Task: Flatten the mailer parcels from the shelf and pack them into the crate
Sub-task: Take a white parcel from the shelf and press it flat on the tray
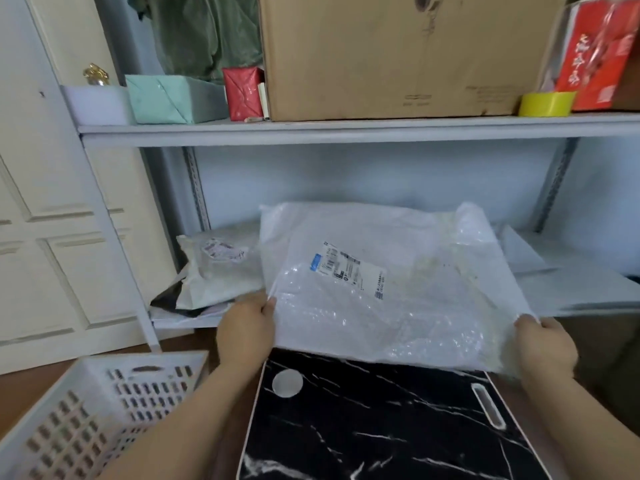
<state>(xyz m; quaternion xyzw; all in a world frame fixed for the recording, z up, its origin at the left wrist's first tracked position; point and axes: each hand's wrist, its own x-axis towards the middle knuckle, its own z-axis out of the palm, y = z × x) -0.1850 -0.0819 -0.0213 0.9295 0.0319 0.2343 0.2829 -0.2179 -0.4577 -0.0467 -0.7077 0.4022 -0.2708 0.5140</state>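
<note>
1. Mailer: large white plastic parcel, label up, held in the air between lower shelf and black marbled bench; near edge overhanging the bench's far edge, far edge lifted toward the shelf. Long axis left to right, tilted down toward the near side.
2. Left hand: at the mailer's near-left corner, fingers curled under, thumb on top, pinching the edge.
3. Right hand: at the near-right corner, fingers curled round the edge, pinching likewise. Both hands equally near, one per corner, forearms reaching in from the near side.
4. Deciding relation: mailer far of the fingers and above the bench; likely next, drawn nearer and laid flat on the bench for pressing.
5. Crate: white, slotted, near left, beside the left forearm, on the floor.
6. Other mailers: crumpled, far left on the lower shelf.
</note>
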